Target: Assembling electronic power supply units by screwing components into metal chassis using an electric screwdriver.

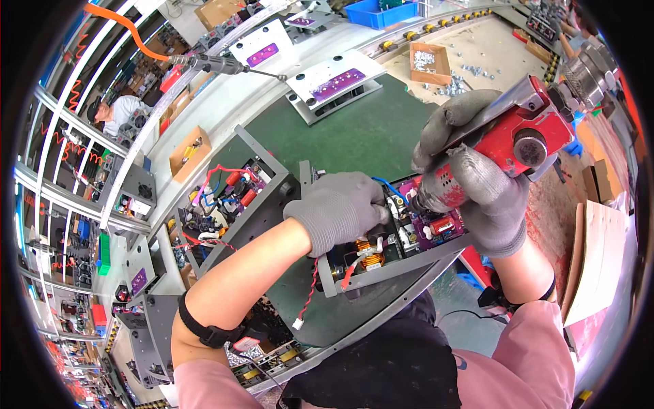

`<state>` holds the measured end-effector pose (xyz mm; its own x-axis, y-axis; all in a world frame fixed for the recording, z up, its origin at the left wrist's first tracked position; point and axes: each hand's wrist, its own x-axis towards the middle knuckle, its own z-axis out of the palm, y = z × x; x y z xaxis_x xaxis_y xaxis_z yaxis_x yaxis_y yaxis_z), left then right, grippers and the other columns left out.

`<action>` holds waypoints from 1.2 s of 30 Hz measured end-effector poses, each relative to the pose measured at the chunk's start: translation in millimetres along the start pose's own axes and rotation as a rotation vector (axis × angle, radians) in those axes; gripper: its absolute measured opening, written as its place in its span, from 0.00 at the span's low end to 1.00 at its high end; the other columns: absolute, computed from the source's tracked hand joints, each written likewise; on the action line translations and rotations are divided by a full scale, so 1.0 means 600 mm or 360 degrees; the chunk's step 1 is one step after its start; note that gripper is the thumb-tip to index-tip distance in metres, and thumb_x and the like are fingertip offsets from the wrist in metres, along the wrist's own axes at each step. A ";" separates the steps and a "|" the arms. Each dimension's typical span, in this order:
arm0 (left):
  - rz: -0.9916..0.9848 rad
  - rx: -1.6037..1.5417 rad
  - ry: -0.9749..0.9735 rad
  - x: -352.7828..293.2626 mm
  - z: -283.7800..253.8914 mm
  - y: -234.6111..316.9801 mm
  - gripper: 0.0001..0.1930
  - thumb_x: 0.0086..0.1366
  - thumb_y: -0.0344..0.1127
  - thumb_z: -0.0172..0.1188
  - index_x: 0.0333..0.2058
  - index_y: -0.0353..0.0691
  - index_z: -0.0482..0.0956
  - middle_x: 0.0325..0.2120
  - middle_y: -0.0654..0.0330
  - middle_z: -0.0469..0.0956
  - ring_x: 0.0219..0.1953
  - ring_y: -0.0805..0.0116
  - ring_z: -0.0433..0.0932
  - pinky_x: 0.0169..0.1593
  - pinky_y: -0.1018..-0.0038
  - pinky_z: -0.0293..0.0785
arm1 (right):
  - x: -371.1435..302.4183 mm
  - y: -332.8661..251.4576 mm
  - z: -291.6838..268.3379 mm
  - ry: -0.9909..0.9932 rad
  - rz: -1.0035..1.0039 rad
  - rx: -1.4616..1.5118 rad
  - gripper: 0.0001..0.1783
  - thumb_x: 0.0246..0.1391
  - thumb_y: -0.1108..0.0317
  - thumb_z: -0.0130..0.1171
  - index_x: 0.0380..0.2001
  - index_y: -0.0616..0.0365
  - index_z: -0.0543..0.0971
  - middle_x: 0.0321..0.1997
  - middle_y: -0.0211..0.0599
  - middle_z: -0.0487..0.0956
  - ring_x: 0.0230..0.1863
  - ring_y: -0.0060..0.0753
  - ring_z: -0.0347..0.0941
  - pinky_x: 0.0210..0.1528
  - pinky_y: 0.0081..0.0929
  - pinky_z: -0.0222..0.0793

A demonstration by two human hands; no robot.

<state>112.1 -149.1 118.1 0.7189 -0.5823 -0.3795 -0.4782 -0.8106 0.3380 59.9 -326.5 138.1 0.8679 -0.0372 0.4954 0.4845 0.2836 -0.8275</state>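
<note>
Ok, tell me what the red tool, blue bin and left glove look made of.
Red tool: likely painted metal, its paint looks scuffed. Blue bin: probably smooth plastic, judging by its even colour. Left glove: seemingly grey knit fabric, by its ribbed cuff; fibre unclear.

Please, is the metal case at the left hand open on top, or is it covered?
Open: no cover lies over the metal case; a copper-coloured coil and a purple board show inside.
</note>
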 end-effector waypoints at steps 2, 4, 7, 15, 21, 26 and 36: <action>-0.0085 0.0090 -0.0023 -0.011 -0.015 0.020 0.15 0.59 0.47 0.57 0.35 0.42 0.81 0.32 0.54 0.79 0.36 0.53 0.78 0.42 0.61 0.71 | 0.003 -0.004 -0.005 0.0009 -0.0064 -0.0005 0.26 0.43 0.59 0.64 0.44 0.58 0.69 0.33 0.40 0.74 0.32 0.36 0.73 0.36 0.33 0.71; -0.0004 0.0130 0.0188 -0.028 -0.023 0.025 0.15 0.58 0.47 0.58 0.34 0.41 0.81 0.32 0.55 0.79 0.35 0.53 0.78 0.41 0.61 0.71 | 0.004 -0.015 -0.011 0.0014 -0.0037 0.0069 0.26 0.43 0.57 0.64 0.44 0.58 0.69 0.33 0.40 0.74 0.32 0.36 0.73 0.36 0.33 0.71; 0.0186 -0.0011 0.0441 -0.036 -0.027 0.027 0.14 0.57 0.46 0.60 0.33 0.39 0.80 0.31 0.56 0.78 0.33 0.54 0.77 0.39 0.62 0.71 | 0.010 -0.025 -0.011 0.0010 -0.0152 0.0085 0.24 0.46 0.57 0.62 0.44 0.58 0.68 0.33 0.40 0.73 0.33 0.37 0.72 0.35 0.34 0.70; -0.0016 -0.1343 0.0329 -0.029 -0.023 0.023 0.11 0.65 0.40 0.54 0.33 0.36 0.74 0.16 0.65 0.66 0.18 0.78 0.63 0.22 0.79 0.60 | 0.013 -0.043 -0.012 0.0087 -0.0538 0.0238 0.23 0.53 0.58 0.57 0.49 0.58 0.67 0.38 0.41 0.69 0.38 0.39 0.70 0.31 0.33 0.73; -0.0146 -0.2213 0.0192 -0.028 -0.022 0.021 0.18 0.68 0.48 0.51 0.27 0.40 0.67 0.15 0.71 0.58 0.16 0.81 0.53 0.18 0.81 0.49 | 0.018 -0.035 -0.008 -0.0258 -0.0671 0.0427 0.23 0.56 0.59 0.55 0.52 0.54 0.66 0.40 0.40 0.68 0.41 0.40 0.69 0.29 0.34 0.76; -0.0321 -0.2255 0.0221 -0.023 -0.025 0.033 0.20 0.67 0.51 0.52 0.25 0.42 0.66 0.13 0.70 0.57 0.13 0.81 0.53 0.15 0.81 0.49 | 0.018 -0.036 -0.011 -0.0371 -0.0824 0.0185 0.23 0.55 0.58 0.56 0.52 0.52 0.67 0.40 0.39 0.68 0.41 0.39 0.69 0.30 0.33 0.76; -0.0509 -0.2333 0.0160 -0.006 -0.013 0.038 0.23 0.65 0.56 0.54 0.23 0.43 0.64 0.12 0.70 0.57 0.11 0.80 0.53 0.13 0.81 0.48 | 0.003 -0.037 0.002 -0.0398 -0.0916 0.0009 0.21 0.55 0.57 0.60 0.49 0.48 0.67 0.33 0.33 0.66 0.35 0.32 0.68 0.26 0.29 0.72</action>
<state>102.4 -165.0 133.7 0.7521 -0.3420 -0.5634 0.5723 -0.0852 0.8156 50.8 -331.7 157.9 0.4155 0.0396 0.9087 0.8654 0.2902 -0.4084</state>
